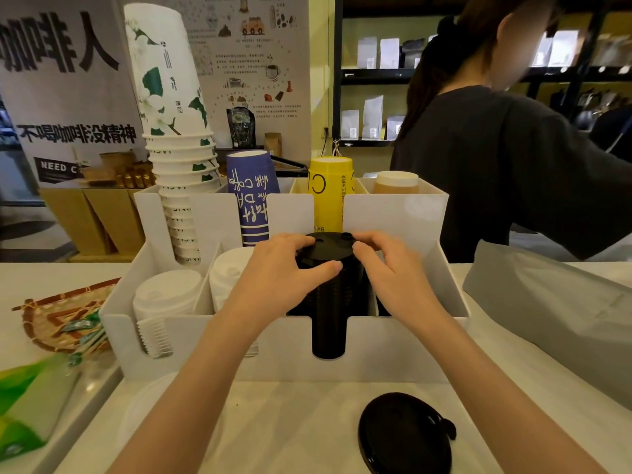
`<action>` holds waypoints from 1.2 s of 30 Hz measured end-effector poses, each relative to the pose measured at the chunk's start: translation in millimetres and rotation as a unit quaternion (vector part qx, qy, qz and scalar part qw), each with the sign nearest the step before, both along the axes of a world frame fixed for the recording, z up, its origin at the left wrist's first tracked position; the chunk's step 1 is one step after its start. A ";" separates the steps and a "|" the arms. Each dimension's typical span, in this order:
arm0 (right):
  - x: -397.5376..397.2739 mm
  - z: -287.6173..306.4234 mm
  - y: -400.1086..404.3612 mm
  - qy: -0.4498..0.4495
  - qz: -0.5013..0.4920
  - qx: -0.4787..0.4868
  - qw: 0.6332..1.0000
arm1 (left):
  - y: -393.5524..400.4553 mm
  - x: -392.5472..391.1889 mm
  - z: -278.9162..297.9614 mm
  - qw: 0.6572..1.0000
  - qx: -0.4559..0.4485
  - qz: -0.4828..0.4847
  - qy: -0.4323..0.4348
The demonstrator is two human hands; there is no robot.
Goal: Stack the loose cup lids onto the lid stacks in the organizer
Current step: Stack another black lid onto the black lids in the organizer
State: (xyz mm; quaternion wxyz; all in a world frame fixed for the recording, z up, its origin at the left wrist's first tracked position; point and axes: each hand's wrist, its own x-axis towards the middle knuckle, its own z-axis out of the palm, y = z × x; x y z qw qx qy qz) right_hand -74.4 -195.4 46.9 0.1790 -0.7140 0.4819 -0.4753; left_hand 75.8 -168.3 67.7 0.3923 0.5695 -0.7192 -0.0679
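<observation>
A white organizer (376, 347) stands on the counter in front of me. Its front row holds two white lid stacks (164, 302) and a tall black lid stack (330, 313). A black lid (328, 246) sits on top of the black stack. My left hand (280, 271) grips that lid from the left, thumb across its front rim. My right hand (393, 271) holds its right edge. A loose black lid (403, 432) lies flat on the counter below the organizer, right of centre. A loose white lid (147, 408) lies at the lower left, partly hidden by my left forearm.
Paper cup stacks fill the organizer's back row: white floral (171, 107), purple (251, 196), yellow (330, 189). A woven tray (58, 319) and green packets (30, 405) lie at the left. A grey pouch (554, 313) rests at the right. A person (506, 148) stands behind the counter.
</observation>
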 end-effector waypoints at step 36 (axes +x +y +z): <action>-75.5 -91.3 148.4 0.209 -0.035 0.171 0.962 | 90.8 -48.0 -93.1 0.952 0.223 -0.180 -0.103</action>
